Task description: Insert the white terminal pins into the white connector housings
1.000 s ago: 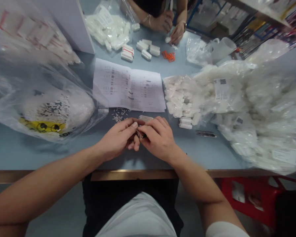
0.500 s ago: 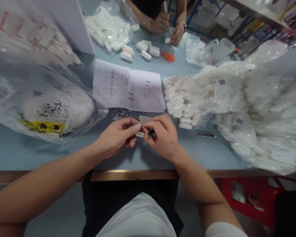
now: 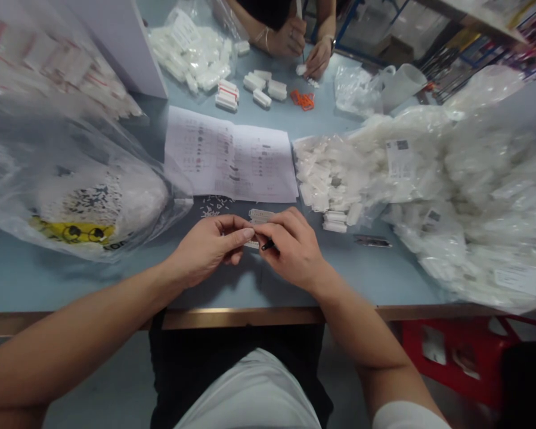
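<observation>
My left hand (image 3: 211, 245) is closed, thumb and forefinger pinched on a white slotted plastic strip (image 3: 252, 243) that shows between the two hands. Curled against it, my right hand (image 3: 291, 245) grips a thin black tool (image 3: 268, 245), perhaps tweezers or a pen; only a short dark end shows. The fingertips of both hands meet, so what lies between them is hidden. Just beyond the fingers another pale slotted strip (image 3: 261, 215) lies on the table. To its left, small white pins (image 3: 211, 205) are scattered.
A printed sheet (image 3: 229, 155) lies ahead. A clear bag (image 3: 93, 208) with small parts stands left; bags of white plastic parts (image 3: 334, 173) fill the right. Metal snips (image 3: 372, 241) lie beside them. Across the table, a co-worker's hands (image 3: 303, 47) work near orange pieces (image 3: 302, 100).
Both hands stay close together in nearly the same place. The black tool's end has tilted slightly in my right hand, and the camera view has shifted a little.
</observation>
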Demonstrator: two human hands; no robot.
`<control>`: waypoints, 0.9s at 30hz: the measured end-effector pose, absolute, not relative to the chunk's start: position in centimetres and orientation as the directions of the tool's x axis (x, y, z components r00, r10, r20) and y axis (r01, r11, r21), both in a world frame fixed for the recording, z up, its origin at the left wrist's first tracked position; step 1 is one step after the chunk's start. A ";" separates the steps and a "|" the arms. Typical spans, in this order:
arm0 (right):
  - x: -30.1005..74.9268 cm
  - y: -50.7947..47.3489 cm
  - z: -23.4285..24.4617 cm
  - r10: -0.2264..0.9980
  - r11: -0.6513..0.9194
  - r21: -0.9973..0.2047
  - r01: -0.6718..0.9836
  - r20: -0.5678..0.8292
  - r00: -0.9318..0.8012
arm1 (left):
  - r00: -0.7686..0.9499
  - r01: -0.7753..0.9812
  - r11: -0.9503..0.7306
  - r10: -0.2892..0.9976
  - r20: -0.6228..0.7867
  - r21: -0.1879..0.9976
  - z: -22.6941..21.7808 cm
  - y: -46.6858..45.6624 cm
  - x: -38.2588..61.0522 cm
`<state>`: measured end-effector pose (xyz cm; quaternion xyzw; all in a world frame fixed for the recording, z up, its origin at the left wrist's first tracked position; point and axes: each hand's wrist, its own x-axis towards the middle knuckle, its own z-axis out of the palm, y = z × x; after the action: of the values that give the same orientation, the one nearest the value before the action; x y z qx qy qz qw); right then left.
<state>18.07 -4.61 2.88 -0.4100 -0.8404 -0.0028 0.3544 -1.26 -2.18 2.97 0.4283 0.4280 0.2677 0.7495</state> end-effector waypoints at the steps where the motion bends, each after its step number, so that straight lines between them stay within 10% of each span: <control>1: 18.1 -4.6 2.9 0.688 0.662 -0.282 0.695 0.596 -0.413 | 0.491 -0.031 0.488 0.768 -0.412 0.872 3.0 -2.2 -1.2; 18: 18.3 -4.7 3.1 0.758 0.610 -0.428 0.667 0.561 -0.333 | 0.449 0.234 0.336 0.795 -0.408 0.912 4.3 -2.3 -1.5; 27: 18.9 -4.4 3.5 0.660 0.713 -0.232 0.662 0.544 -0.519 | 0.436 0.368 0.257 0.802 -0.409 0.894 4.7 -2.2 -1.4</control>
<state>18.94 -4.42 3.50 -0.3791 -0.8716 -0.0021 0.3109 -1.39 -2.19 4.67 0.5835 0.5009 0.1767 0.6143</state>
